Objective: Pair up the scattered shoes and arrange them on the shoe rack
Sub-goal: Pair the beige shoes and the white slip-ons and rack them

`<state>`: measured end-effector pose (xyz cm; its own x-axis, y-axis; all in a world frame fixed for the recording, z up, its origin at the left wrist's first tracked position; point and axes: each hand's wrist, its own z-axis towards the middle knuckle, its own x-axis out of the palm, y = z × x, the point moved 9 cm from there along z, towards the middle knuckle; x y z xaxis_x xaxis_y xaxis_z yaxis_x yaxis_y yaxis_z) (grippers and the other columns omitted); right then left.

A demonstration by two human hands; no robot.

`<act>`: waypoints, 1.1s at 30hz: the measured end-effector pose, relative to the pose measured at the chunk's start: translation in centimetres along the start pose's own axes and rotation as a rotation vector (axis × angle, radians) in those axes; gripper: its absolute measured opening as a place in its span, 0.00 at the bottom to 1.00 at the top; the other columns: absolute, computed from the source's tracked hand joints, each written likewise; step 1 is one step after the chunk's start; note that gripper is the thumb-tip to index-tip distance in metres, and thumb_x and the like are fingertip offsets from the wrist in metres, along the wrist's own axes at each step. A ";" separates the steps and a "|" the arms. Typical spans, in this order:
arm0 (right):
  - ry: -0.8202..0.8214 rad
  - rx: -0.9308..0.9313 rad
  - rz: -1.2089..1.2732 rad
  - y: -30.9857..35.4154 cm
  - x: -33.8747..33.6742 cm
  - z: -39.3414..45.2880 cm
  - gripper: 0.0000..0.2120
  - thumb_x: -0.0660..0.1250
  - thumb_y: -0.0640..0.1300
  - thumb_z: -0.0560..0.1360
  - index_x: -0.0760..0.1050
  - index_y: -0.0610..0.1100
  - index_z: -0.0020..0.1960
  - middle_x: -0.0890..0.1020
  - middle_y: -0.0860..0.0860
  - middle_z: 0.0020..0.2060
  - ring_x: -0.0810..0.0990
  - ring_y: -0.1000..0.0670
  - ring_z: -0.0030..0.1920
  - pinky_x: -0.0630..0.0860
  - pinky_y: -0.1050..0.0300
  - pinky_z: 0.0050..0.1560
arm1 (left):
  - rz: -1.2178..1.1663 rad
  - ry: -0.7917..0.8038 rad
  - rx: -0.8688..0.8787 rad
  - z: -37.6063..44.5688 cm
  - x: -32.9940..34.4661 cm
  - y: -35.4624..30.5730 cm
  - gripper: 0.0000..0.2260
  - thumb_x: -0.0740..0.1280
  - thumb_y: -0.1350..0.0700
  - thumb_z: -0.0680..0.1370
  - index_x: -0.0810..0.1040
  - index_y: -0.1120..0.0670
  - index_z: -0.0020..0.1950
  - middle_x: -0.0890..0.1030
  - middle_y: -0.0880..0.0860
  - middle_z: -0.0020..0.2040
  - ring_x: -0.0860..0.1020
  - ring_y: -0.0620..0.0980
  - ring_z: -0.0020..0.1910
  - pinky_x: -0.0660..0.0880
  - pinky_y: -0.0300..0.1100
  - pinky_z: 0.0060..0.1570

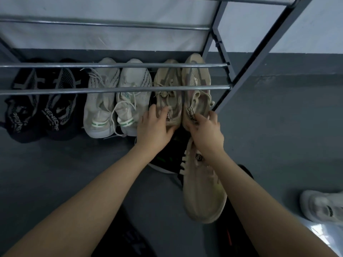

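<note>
- The left hand [155, 127] grips the heel of the left beige shoe [168, 93]; its fingers [152, 110] are spread over the collar, and the thumb side reaches under the heel.
- The right hand [206, 131] holds the heel of the right beige shoe [196, 84]; its fingers [213, 115] are curled around the outer side of the heel, and the thumb presses the collar beside the printed tongue strip.
- Both beige shoes stand side by side, touching, toes toward the wall, at the right end of the rack [115, 89], just beside its right post.
- To the left of them stands a white pair [115, 101], then a black pair [40, 106], all in one row under the rack bars.
- Two bars cross in front of the row and hide stripes of every shoe.
- I cannot tell if the row rests on a low shelf or directly on the floor [65, 164].
- Another beige shoe [202, 193] lies on the floor under the right forearm, which covers part of it.
- A dark shoe [163, 160] lies between the two forearms; it is mostly in shadow and its shape is hard to make out.
- A white shoe [323, 206] at the right edge is cut off by the frame.
- Dark things at the bottom edge are too dim to name.
</note>
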<state>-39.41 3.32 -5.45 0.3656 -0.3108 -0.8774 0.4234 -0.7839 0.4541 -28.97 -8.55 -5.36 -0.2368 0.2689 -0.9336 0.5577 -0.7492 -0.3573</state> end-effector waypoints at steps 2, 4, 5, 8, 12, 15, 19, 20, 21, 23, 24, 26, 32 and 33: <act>-0.026 -0.040 0.049 -0.2 -0.8 -0.9 0.22 0.61 0.54 0.77 0.66 0.51 0.70 0.64 0.44 0.69 0.69 0.40 0.64 0.76 0.43 0.53 | 0.014 -0.010 0.062 -1.4 -0.6 -0.4 0.27 0.64 0.47 0.76 0.64 0.55 0.72 0.65 0.61 0.70 0.66 0.62 0.66 0.64 0.55 0.63; -0.077 -0.083 0.085 -0.6 -1.7 -2.4 0.24 0.62 0.52 0.76 0.63 0.51 0.71 0.68 0.44 0.66 0.72 0.42 0.61 0.76 0.42 0.52 | -0.009 -0.030 0.103 -3.2 -1.5 -0.4 0.24 0.63 0.48 0.76 0.67 0.57 0.70 0.69 0.61 0.68 0.68 0.62 0.63 0.65 0.55 0.62; -0.089 -0.083 0.096 -0.9 -2.1 -3.3 0.24 0.62 0.52 0.76 0.63 0.51 0.71 0.69 0.45 0.65 0.73 0.43 0.59 0.76 0.43 0.52 | -0.024 -0.031 0.114 -4.1 -1.9 -0.4 0.23 0.62 0.48 0.76 0.69 0.57 0.68 0.71 0.60 0.65 0.70 0.61 0.62 0.66 0.54 0.61; -0.108 -0.050 0.051 -2.5 -2.4 -6.4 0.22 0.62 0.51 0.77 0.64 0.49 0.70 0.69 0.45 0.65 0.70 0.43 0.62 0.74 0.45 0.56 | -0.078 -0.017 0.142 -6.9 -2.6 -1.2 0.25 0.55 0.44 0.75 0.73 0.58 0.64 0.77 0.58 0.59 0.73 0.60 0.57 0.70 0.52 0.55; -0.059 0.048 -0.024 -5.6 -1.6 -10.1 0.26 0.60 0.52 0.77 0.59 0.52 0.72 0.66 0.43 0.68 0.67 0.38 0.65 0.72 0.44 0.58 | -0.161 0.138 0.063 -10.3 -0.4 -3.2 0.26 0.57 0.42 0.76 0.70 0.57 0.67 0.77 0.58 0.61 0.73 0.60 0.58 0.70 0.53 0.56; 0.021 0.070 0.071 -6.9 -0.6 -11.8 0.29 0.60 0.53 0.77 0.53 0.56 0.74 0.70 0.42 0.63 0.72 0.41 0.59 0.76 0.47 0.50 | -0.208 0.271 -0.051 -12.5 2.4 -4.1 0.25 0.60 0.45 0.78 0.65 0.57 0.71 0.74 0.58 0.63 0.71 0.59 0.61 0.67 0.52 0.60; 0.024 0.000 0.167 -6.7 -0.5 -12.3 0.27 0.61 0.46 0.78 0.55 0.54 0.73 0.72 0.44 0.53 0.75 0.45 0.49 0.76 0.53 0.44 | -0.410 0.249 -0.125 -13.3 3.5 -5.0 0.19 0.62 0.50 0.78 0.71 0.57 0.65 0.78 0.56 0.54 0.76 0.55 0.53 0.73 0.52 0.53; 0.024 -0.005 0.164 -6.7 -0.5 -12.2 0.25 0.60 0.44 0.78 0.58 0.52 0.73 0.72 0.44 0.53 0.76 0.45 0.47 0.76 0.54 0.43 | -0.452 0.214 -0.143 -13.1 3.3 -5.1 0.16 0.63 0.52 0.78 0.73 0.57 0.63 0.78 0.57 0.53 0.77 0.55 0.51 0.74 0.52 0.51; 0.024 -0.013 0.168 -6.7 -0.6 -12.2 0.23 0.59 0.43 0.78 0.60 0.51 0.72 0.71 0.44 0.52 0.76 0.45 0.45 0.75 0.56 0.43 | -0.471 0.179 -0.160 -12.8 3.0 -5.1 0.14 0.64 0.55 0.77 0.74 0.58 0.61 0.78 0.57 0.51 0.78 0.56 0.49 0.75 0.52 0.49; 0.024 -0.025 0.205 -6.5 -0.9 -12.7 0.22 0.59 0.40 0.78 0.62 0.49 0.72 0.71 0.45 0.52 0.74 0.48 0.44 0.73 0.58 0.45 | -0.465 0.125 -0.175 -12.6 2.5 -5.1 0.11 0.64 0.59 0.77 0.76 0.58 0.58 0.79 0.57 0.50 0.78 0.56 0.48 0.76 0.51 0.47; 0.031 -0.022 0.238 -6.5 -1.0 -13.1 0.23 0.59 0.40 0.78 0.62 0.49 0.72 0.71 0.45 0.52 0.72 0.49 0.44 0.73 0.58 0.46 | -0.456 0.102 -0.170 -12.7 2.3 -5.1 0.10 0.64 0.60 0.76 0.77 0.58 0.56 0.80 0.57 0.49 0.78 0.56 0.47 0.75 0.51 0.45; 0.053 -0.009 0.284 -6.9 -1.1 -14.5 0.23 0.59 0.41 0.78 0.61 0.52 0.72 0.71 0.46 0.52 0.72 0.50 0.44 0.74 0.56 0.46 | -0.438 0.049 -0.151 -13.4 1.7 -5.3 0.09 0.64 0.60 0.77 0.78 0.58 0.55 0.80 0.56 0.48 0.78 0.55 0.46 0.74 0.47 0.42; -0.034 -0.145 -0.020 -6.9 -1.7 -18.3 0.28 0.66 0.45 0.74 0.63 0.50 0.71 0.72 0.44 0.56 0.73 0.42 0.52 0.76 0.48 0.47 | -0.421 -0.055 -0.030 -16.3 -1.6 -5.6 0.07 0.66 0.63 0.75 0.81 0.58 0.51 0.81 0.54 0.46 0.79 0.53 0.44 0.75 0.47 0.42; -0.105 -0.208 -0.048 -6.4 -2.3 -18.6 0.28 0.69 0.46 0.72 0.66 0.48 0.70 0.72 0.42 0.59 0.72 0.40 0.55 0.75 0.47 0.53 | -0.416 -0.047 0.032 -16.8 -2.1 -5.8 0.06 0.67 0.63 0.74 0.81 0.58 0.50 0.81 0.53 0.46 0.79 0.53 0.43 0.75 0.46 0.42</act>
<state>-27.58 19.07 -3.44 0.2571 -0.3386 -0.9051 0.6040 -0.6748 0.4240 -18.31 5.43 -1.77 -0.4728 0.5254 -0.7074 0.3822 -0.6011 -0.7019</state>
